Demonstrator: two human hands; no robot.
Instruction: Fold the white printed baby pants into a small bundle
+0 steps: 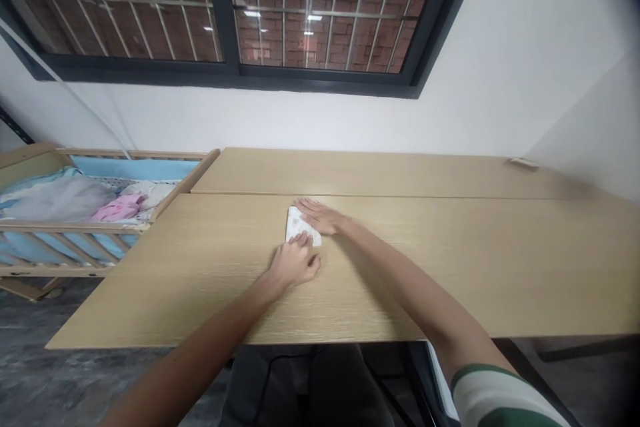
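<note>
A small folded white cloth (299, 225) with a faint printed pattern lies on the light wood tabletop (450, 273). My left hand (295, 261) sits at its lower edge, with curled fingertips resting on the cloth. My right hand (320, 215) lies nearly flat across the cloth's upper corner, with its fingers pointing left. The two hands almost meet around the cloth and hide part of it. A green and white striped sleeve (500, 400) covers my right upper arm.
A second wooden board (350, 173) lies beyond the tabletop, against a white wall. To the left stands a wooden crib (100, 227) with blue padding and pink and white bedding. A dark-framed window (230, 13) is above, and a grey floor (60, 373) lies below left.
</note>
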